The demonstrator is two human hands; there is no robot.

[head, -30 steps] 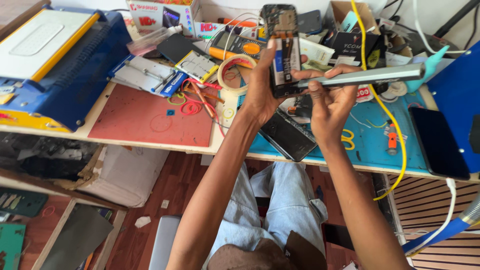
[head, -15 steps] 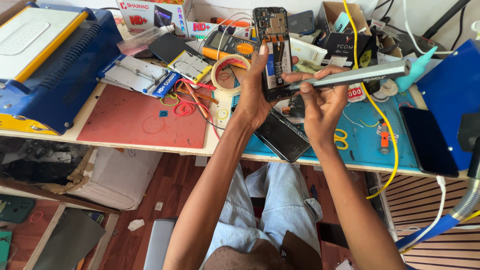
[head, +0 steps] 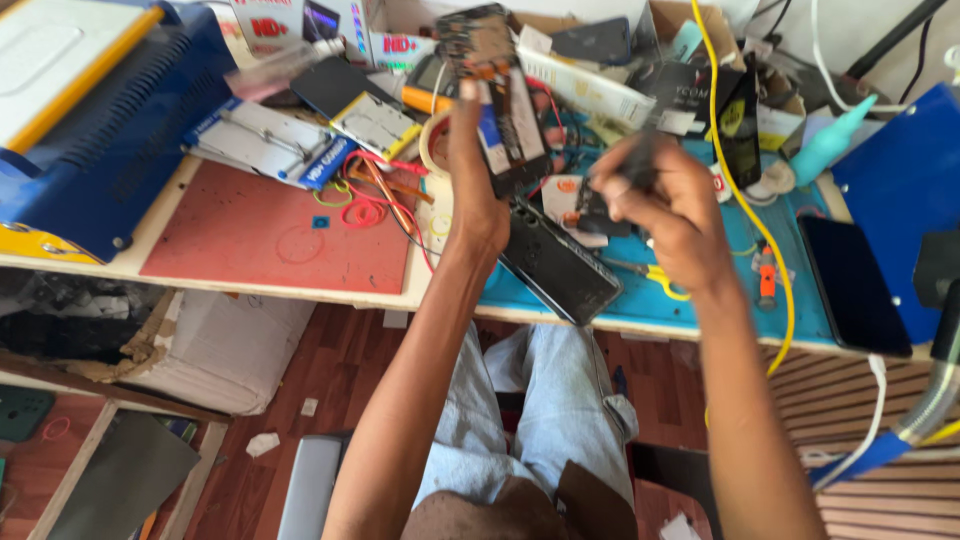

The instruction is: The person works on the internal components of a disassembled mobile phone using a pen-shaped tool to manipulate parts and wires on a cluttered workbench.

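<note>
My left hand (head: 478,205) holds an opened phone (head: 500,95) upright above the bench, its circuit boards and blue and black inner parts facing me. My right hand (head: 672,210) is just right of it, fingers closed on a small dark part (head: 622,168) that is too blurred to identify. The two hands are a short gap apart. Below them a black phone (head: 560,265) lies face down on the blue work mat (head: 700,300).
A blue machine (head: 90,130) fills the bench's left end beside a red mat (head: 270,235). A tape roll (head: 433,140), coloured wires, boxes and a teal bottle (head: 835,140) crowd the back. A yellow cable (head: 775,260) crosses the mat near another dark phone (head: 850,280).
My right hand has dropped lower and turned; the long flat panel it held level is no longer seen edge-on. The view has moved closer. My left hand still holds the opened phone.
</note>
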